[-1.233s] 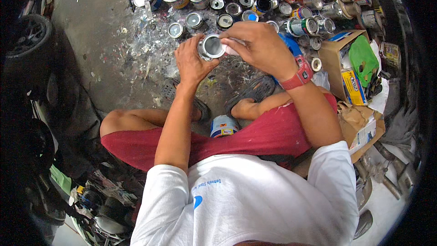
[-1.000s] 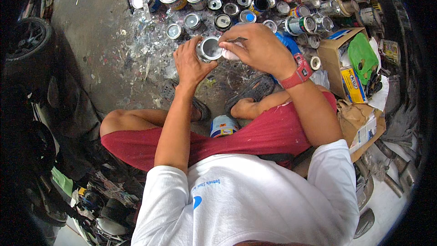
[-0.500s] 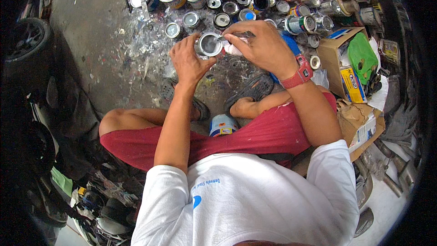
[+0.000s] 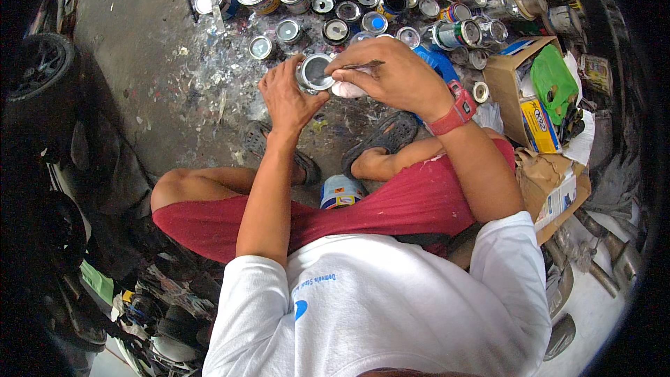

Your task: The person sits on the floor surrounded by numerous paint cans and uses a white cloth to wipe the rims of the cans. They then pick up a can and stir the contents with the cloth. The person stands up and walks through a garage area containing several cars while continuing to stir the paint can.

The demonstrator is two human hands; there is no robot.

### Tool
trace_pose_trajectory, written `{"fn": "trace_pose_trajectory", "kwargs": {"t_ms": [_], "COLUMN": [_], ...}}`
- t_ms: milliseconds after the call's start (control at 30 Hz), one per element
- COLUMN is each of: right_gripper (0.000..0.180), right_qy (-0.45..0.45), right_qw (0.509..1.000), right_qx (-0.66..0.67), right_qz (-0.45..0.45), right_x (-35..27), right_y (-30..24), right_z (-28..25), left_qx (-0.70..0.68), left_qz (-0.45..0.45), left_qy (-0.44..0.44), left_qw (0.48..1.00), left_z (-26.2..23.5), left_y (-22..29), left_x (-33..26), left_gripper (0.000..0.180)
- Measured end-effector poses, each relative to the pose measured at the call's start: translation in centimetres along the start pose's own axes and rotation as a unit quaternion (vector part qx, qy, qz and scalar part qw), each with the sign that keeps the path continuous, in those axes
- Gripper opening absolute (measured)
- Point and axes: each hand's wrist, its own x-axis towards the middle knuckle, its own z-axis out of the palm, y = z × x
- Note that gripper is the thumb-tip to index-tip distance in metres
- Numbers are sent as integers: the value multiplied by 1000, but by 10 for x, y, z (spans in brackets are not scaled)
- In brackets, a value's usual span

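Tin can [image 4: 314, 73], small, round, silver, is sitting upper centre of the frame, lid side facing the camera. Left hand [image 4: 287, 98] is wrapping around it from the lower left, fingers curled closed on the can's side. Right hand [image 4: 391, 73] is coming in from the right, fingers pinched shut on a thin dark tool [image 4: 363, 65] whose tip is reaching toward the can's rim; a whitish lump [image 4: 347, 89] is showing under that palm, can't tell what it is. Red watch [image 4: 455, 108] is sitting on the right wrist.

Person is squatting, red shorts [image 4: 391, 209] and white shirt [image 4: 377, 300] filling the lower centre, sandalled feet [image 4: 380, 143] just below the hands. Another can with a blue-and-white label [image 4: 340, 192] is standing between the legs.

Many paint cans [image 4: 363, 0] are crowding the top of the frame, some open, some lidded, on a paint-splattered concrete floor [image 4: 174, 63]. Cardboard box [image 4: 520, 91] with a green bag [image 4: 553, 84] is sitting upper right. Tyre [image 4: 38, 63] is showing at far left.
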Motion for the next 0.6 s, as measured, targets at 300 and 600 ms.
{"fn": "trace_pose_trajectory", "kwargs": {"t_ms": [300, 600], "right_gripper": [24, 23], "right_qy": [51, 43], "right_qw": [996, 997], "right_qx": [-41, 32], "right_qz": [65, 58], "right_x": [-2, 2], "right_y": [-6, -11], "right_z": [-5, -22], "left_qx": [30, 4], "left_qz": [10, -27], "left_qy": [12, 23], "left_qw": [999, 999], "left_z": [-12, -16], "left_y": [7, 2], "left_x": [4, 3], "left_gripper": [87, 88]}}
